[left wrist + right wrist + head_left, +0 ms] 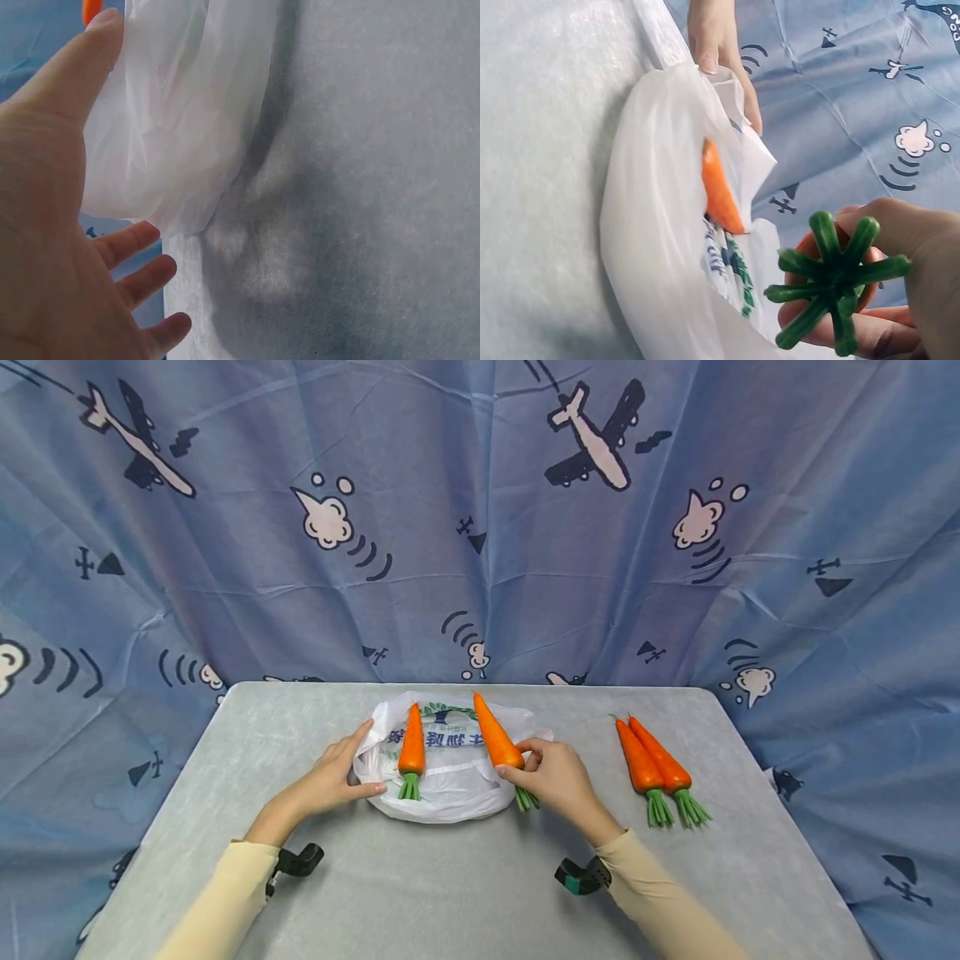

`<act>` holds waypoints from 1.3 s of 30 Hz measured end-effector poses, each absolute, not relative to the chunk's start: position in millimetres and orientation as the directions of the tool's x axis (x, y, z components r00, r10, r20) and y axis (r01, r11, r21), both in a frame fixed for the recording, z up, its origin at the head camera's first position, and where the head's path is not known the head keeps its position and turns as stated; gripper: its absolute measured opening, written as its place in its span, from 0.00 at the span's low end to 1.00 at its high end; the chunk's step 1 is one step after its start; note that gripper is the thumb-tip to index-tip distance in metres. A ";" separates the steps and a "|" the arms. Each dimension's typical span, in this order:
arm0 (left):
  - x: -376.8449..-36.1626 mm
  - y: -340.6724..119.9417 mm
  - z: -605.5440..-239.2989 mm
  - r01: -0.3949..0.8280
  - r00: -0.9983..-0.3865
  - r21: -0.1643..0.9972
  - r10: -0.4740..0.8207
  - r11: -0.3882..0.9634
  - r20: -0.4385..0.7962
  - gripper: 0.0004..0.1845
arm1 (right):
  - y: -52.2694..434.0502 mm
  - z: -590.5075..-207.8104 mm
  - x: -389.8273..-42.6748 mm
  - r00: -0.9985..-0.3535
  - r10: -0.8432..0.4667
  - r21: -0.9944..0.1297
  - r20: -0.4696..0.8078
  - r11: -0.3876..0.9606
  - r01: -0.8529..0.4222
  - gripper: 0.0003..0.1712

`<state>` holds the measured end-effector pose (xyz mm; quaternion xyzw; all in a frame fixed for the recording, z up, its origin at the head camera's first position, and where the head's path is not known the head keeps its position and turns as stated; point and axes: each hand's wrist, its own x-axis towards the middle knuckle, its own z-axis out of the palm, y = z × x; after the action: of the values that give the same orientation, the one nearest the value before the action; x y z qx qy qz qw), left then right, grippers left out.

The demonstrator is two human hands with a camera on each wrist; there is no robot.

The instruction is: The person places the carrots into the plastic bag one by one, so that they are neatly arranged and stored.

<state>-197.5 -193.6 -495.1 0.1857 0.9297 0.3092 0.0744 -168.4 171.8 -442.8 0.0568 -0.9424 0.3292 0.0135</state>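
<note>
A white plastic bag (450,787) lies crumpled at the middle of the grey table (465,893). One orange carrot (412,750) rests in it, green top toward me, also visible in the right wrist view (720,187). My left hand (341,772) lies against the bag's left side with straight fingers; in the left wrist view the thumb (90,52) touches the bag (180,112) and the other fingers spread free. My right hand (551,772) pinches a second carrot (495,739) near its green top (832,277), tip pointing away over the bag's right side.
Two more carrots (643,767) (667,764) lie side by side on the table to the right of my right hand. A blue cloth (480,527) printed with planes hangs behind and around the table. Black wrist mounts (300,860) (581,875) sit by my sleeves.
</note>
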 end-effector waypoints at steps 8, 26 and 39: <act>-197.7 -191.6 -495.7 0.294 -0.920 0.596 0.390 0.748 -0.037 0.52 | 151.0 -449.9 -173.0 -0.993 -0.119 -0.600 0.015 0.793 -0.104 0.27; -194.4 -190.4 -499.2 0.249 -0.916 0.662 0.393 0.707 -0.076 0.51 | 124.2 -450.2 -187.0 -0.989 -0.135 -0.576 -0.061 0.814 -0.076 0.27; -194.3 -185.3 -501.5 0.219 -0.925 0.670 0.370 0.709 -0.089 0.49 | 119.3 -456.4 -190.4 -0.980 -0.179 -0.563 -0.084 0.820 -0.101 0.28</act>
<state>-194.3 -185.3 -501.5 0.1602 0.9179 0.3462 0.1091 -190.4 119.3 -456.4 0.0736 -0.9517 0.2904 -0.0667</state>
